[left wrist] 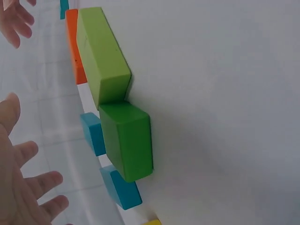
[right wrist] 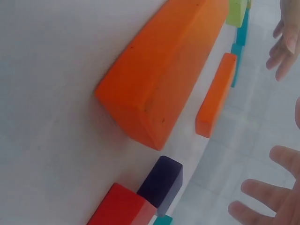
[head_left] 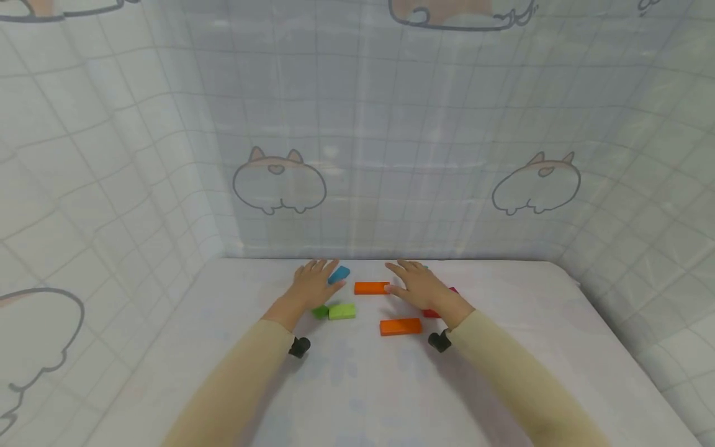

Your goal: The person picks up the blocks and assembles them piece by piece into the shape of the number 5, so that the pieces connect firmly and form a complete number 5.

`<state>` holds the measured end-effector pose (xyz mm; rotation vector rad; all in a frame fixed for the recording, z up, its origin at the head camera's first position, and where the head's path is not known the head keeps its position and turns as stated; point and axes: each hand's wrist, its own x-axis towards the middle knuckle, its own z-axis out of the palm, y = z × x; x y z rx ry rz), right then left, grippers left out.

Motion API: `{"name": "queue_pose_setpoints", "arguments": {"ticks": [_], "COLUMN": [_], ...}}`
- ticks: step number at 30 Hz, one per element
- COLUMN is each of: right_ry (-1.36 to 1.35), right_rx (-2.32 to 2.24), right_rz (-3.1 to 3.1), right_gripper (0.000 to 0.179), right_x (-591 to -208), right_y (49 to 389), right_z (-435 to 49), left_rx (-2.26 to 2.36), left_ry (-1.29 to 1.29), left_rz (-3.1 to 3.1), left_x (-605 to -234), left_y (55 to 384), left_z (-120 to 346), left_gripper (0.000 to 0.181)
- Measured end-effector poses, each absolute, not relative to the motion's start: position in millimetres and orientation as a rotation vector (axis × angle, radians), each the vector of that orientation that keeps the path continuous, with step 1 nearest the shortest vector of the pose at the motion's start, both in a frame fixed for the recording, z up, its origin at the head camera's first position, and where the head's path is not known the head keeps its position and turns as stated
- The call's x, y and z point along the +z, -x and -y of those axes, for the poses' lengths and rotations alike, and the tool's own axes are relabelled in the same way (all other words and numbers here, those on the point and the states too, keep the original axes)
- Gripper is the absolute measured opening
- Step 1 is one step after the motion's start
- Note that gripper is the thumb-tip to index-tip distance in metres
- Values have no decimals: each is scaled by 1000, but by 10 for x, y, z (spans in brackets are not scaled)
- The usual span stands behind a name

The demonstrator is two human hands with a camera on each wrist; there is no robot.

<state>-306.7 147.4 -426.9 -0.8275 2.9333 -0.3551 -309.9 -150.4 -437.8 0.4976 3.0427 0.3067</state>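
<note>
My left hand (head_left: 311, 287) is held with spread fingers above the left group of blocks and grips nothing. Nearest to it are a blue block (head_left: 339, 274), a light green block (head_left: 342, 311) and a dark green block (left wrist: 126, 140) set end to end with the light green one. Over on the right, my right hand (head_left: 420, 287) also spreads its fingers, holding nothing. Its fingertips overlap the far orange block (head_left: 371, 288) in the head view. A second orange block (head_left: 400, 327) lies closer to me. Under the right hand, a red block (right wrist: 122, 206) and a dark purple block (right wrist: 161, 183) are partly hidden.
A yellow block (left wrist: 152, 222) peeks in at the left wrist view's lower edge. More blue pieces, such as one teal block (right wrist: 163, 220), lie near the far side. The white tabletop (head_left: 357, 391) meets a checked curtain (head_left: 363, 186) behind and on both sides.
</note>
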Motion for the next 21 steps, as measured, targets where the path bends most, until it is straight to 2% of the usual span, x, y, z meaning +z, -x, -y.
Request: {"name": "queue_pose_setpoints", "arguments": {"ticks": [5,21], "right_ry": [828,722], "right_rx": [-436,-511], "right_rz": [-2900,-2869], "right_gripper": [68,55], "right_x": [-4311,-4395], "right_y": [3145,3364], "right_z": [-1428,-1285], "left_rx": [346,549], "left_ry": [-518,-354], "left_rz": [-3059,-3028], "left_x": [-4416,-4570], "left_y": [3207,3413], "left_z": [1492,1471], "left_gripper": [66,51]}}
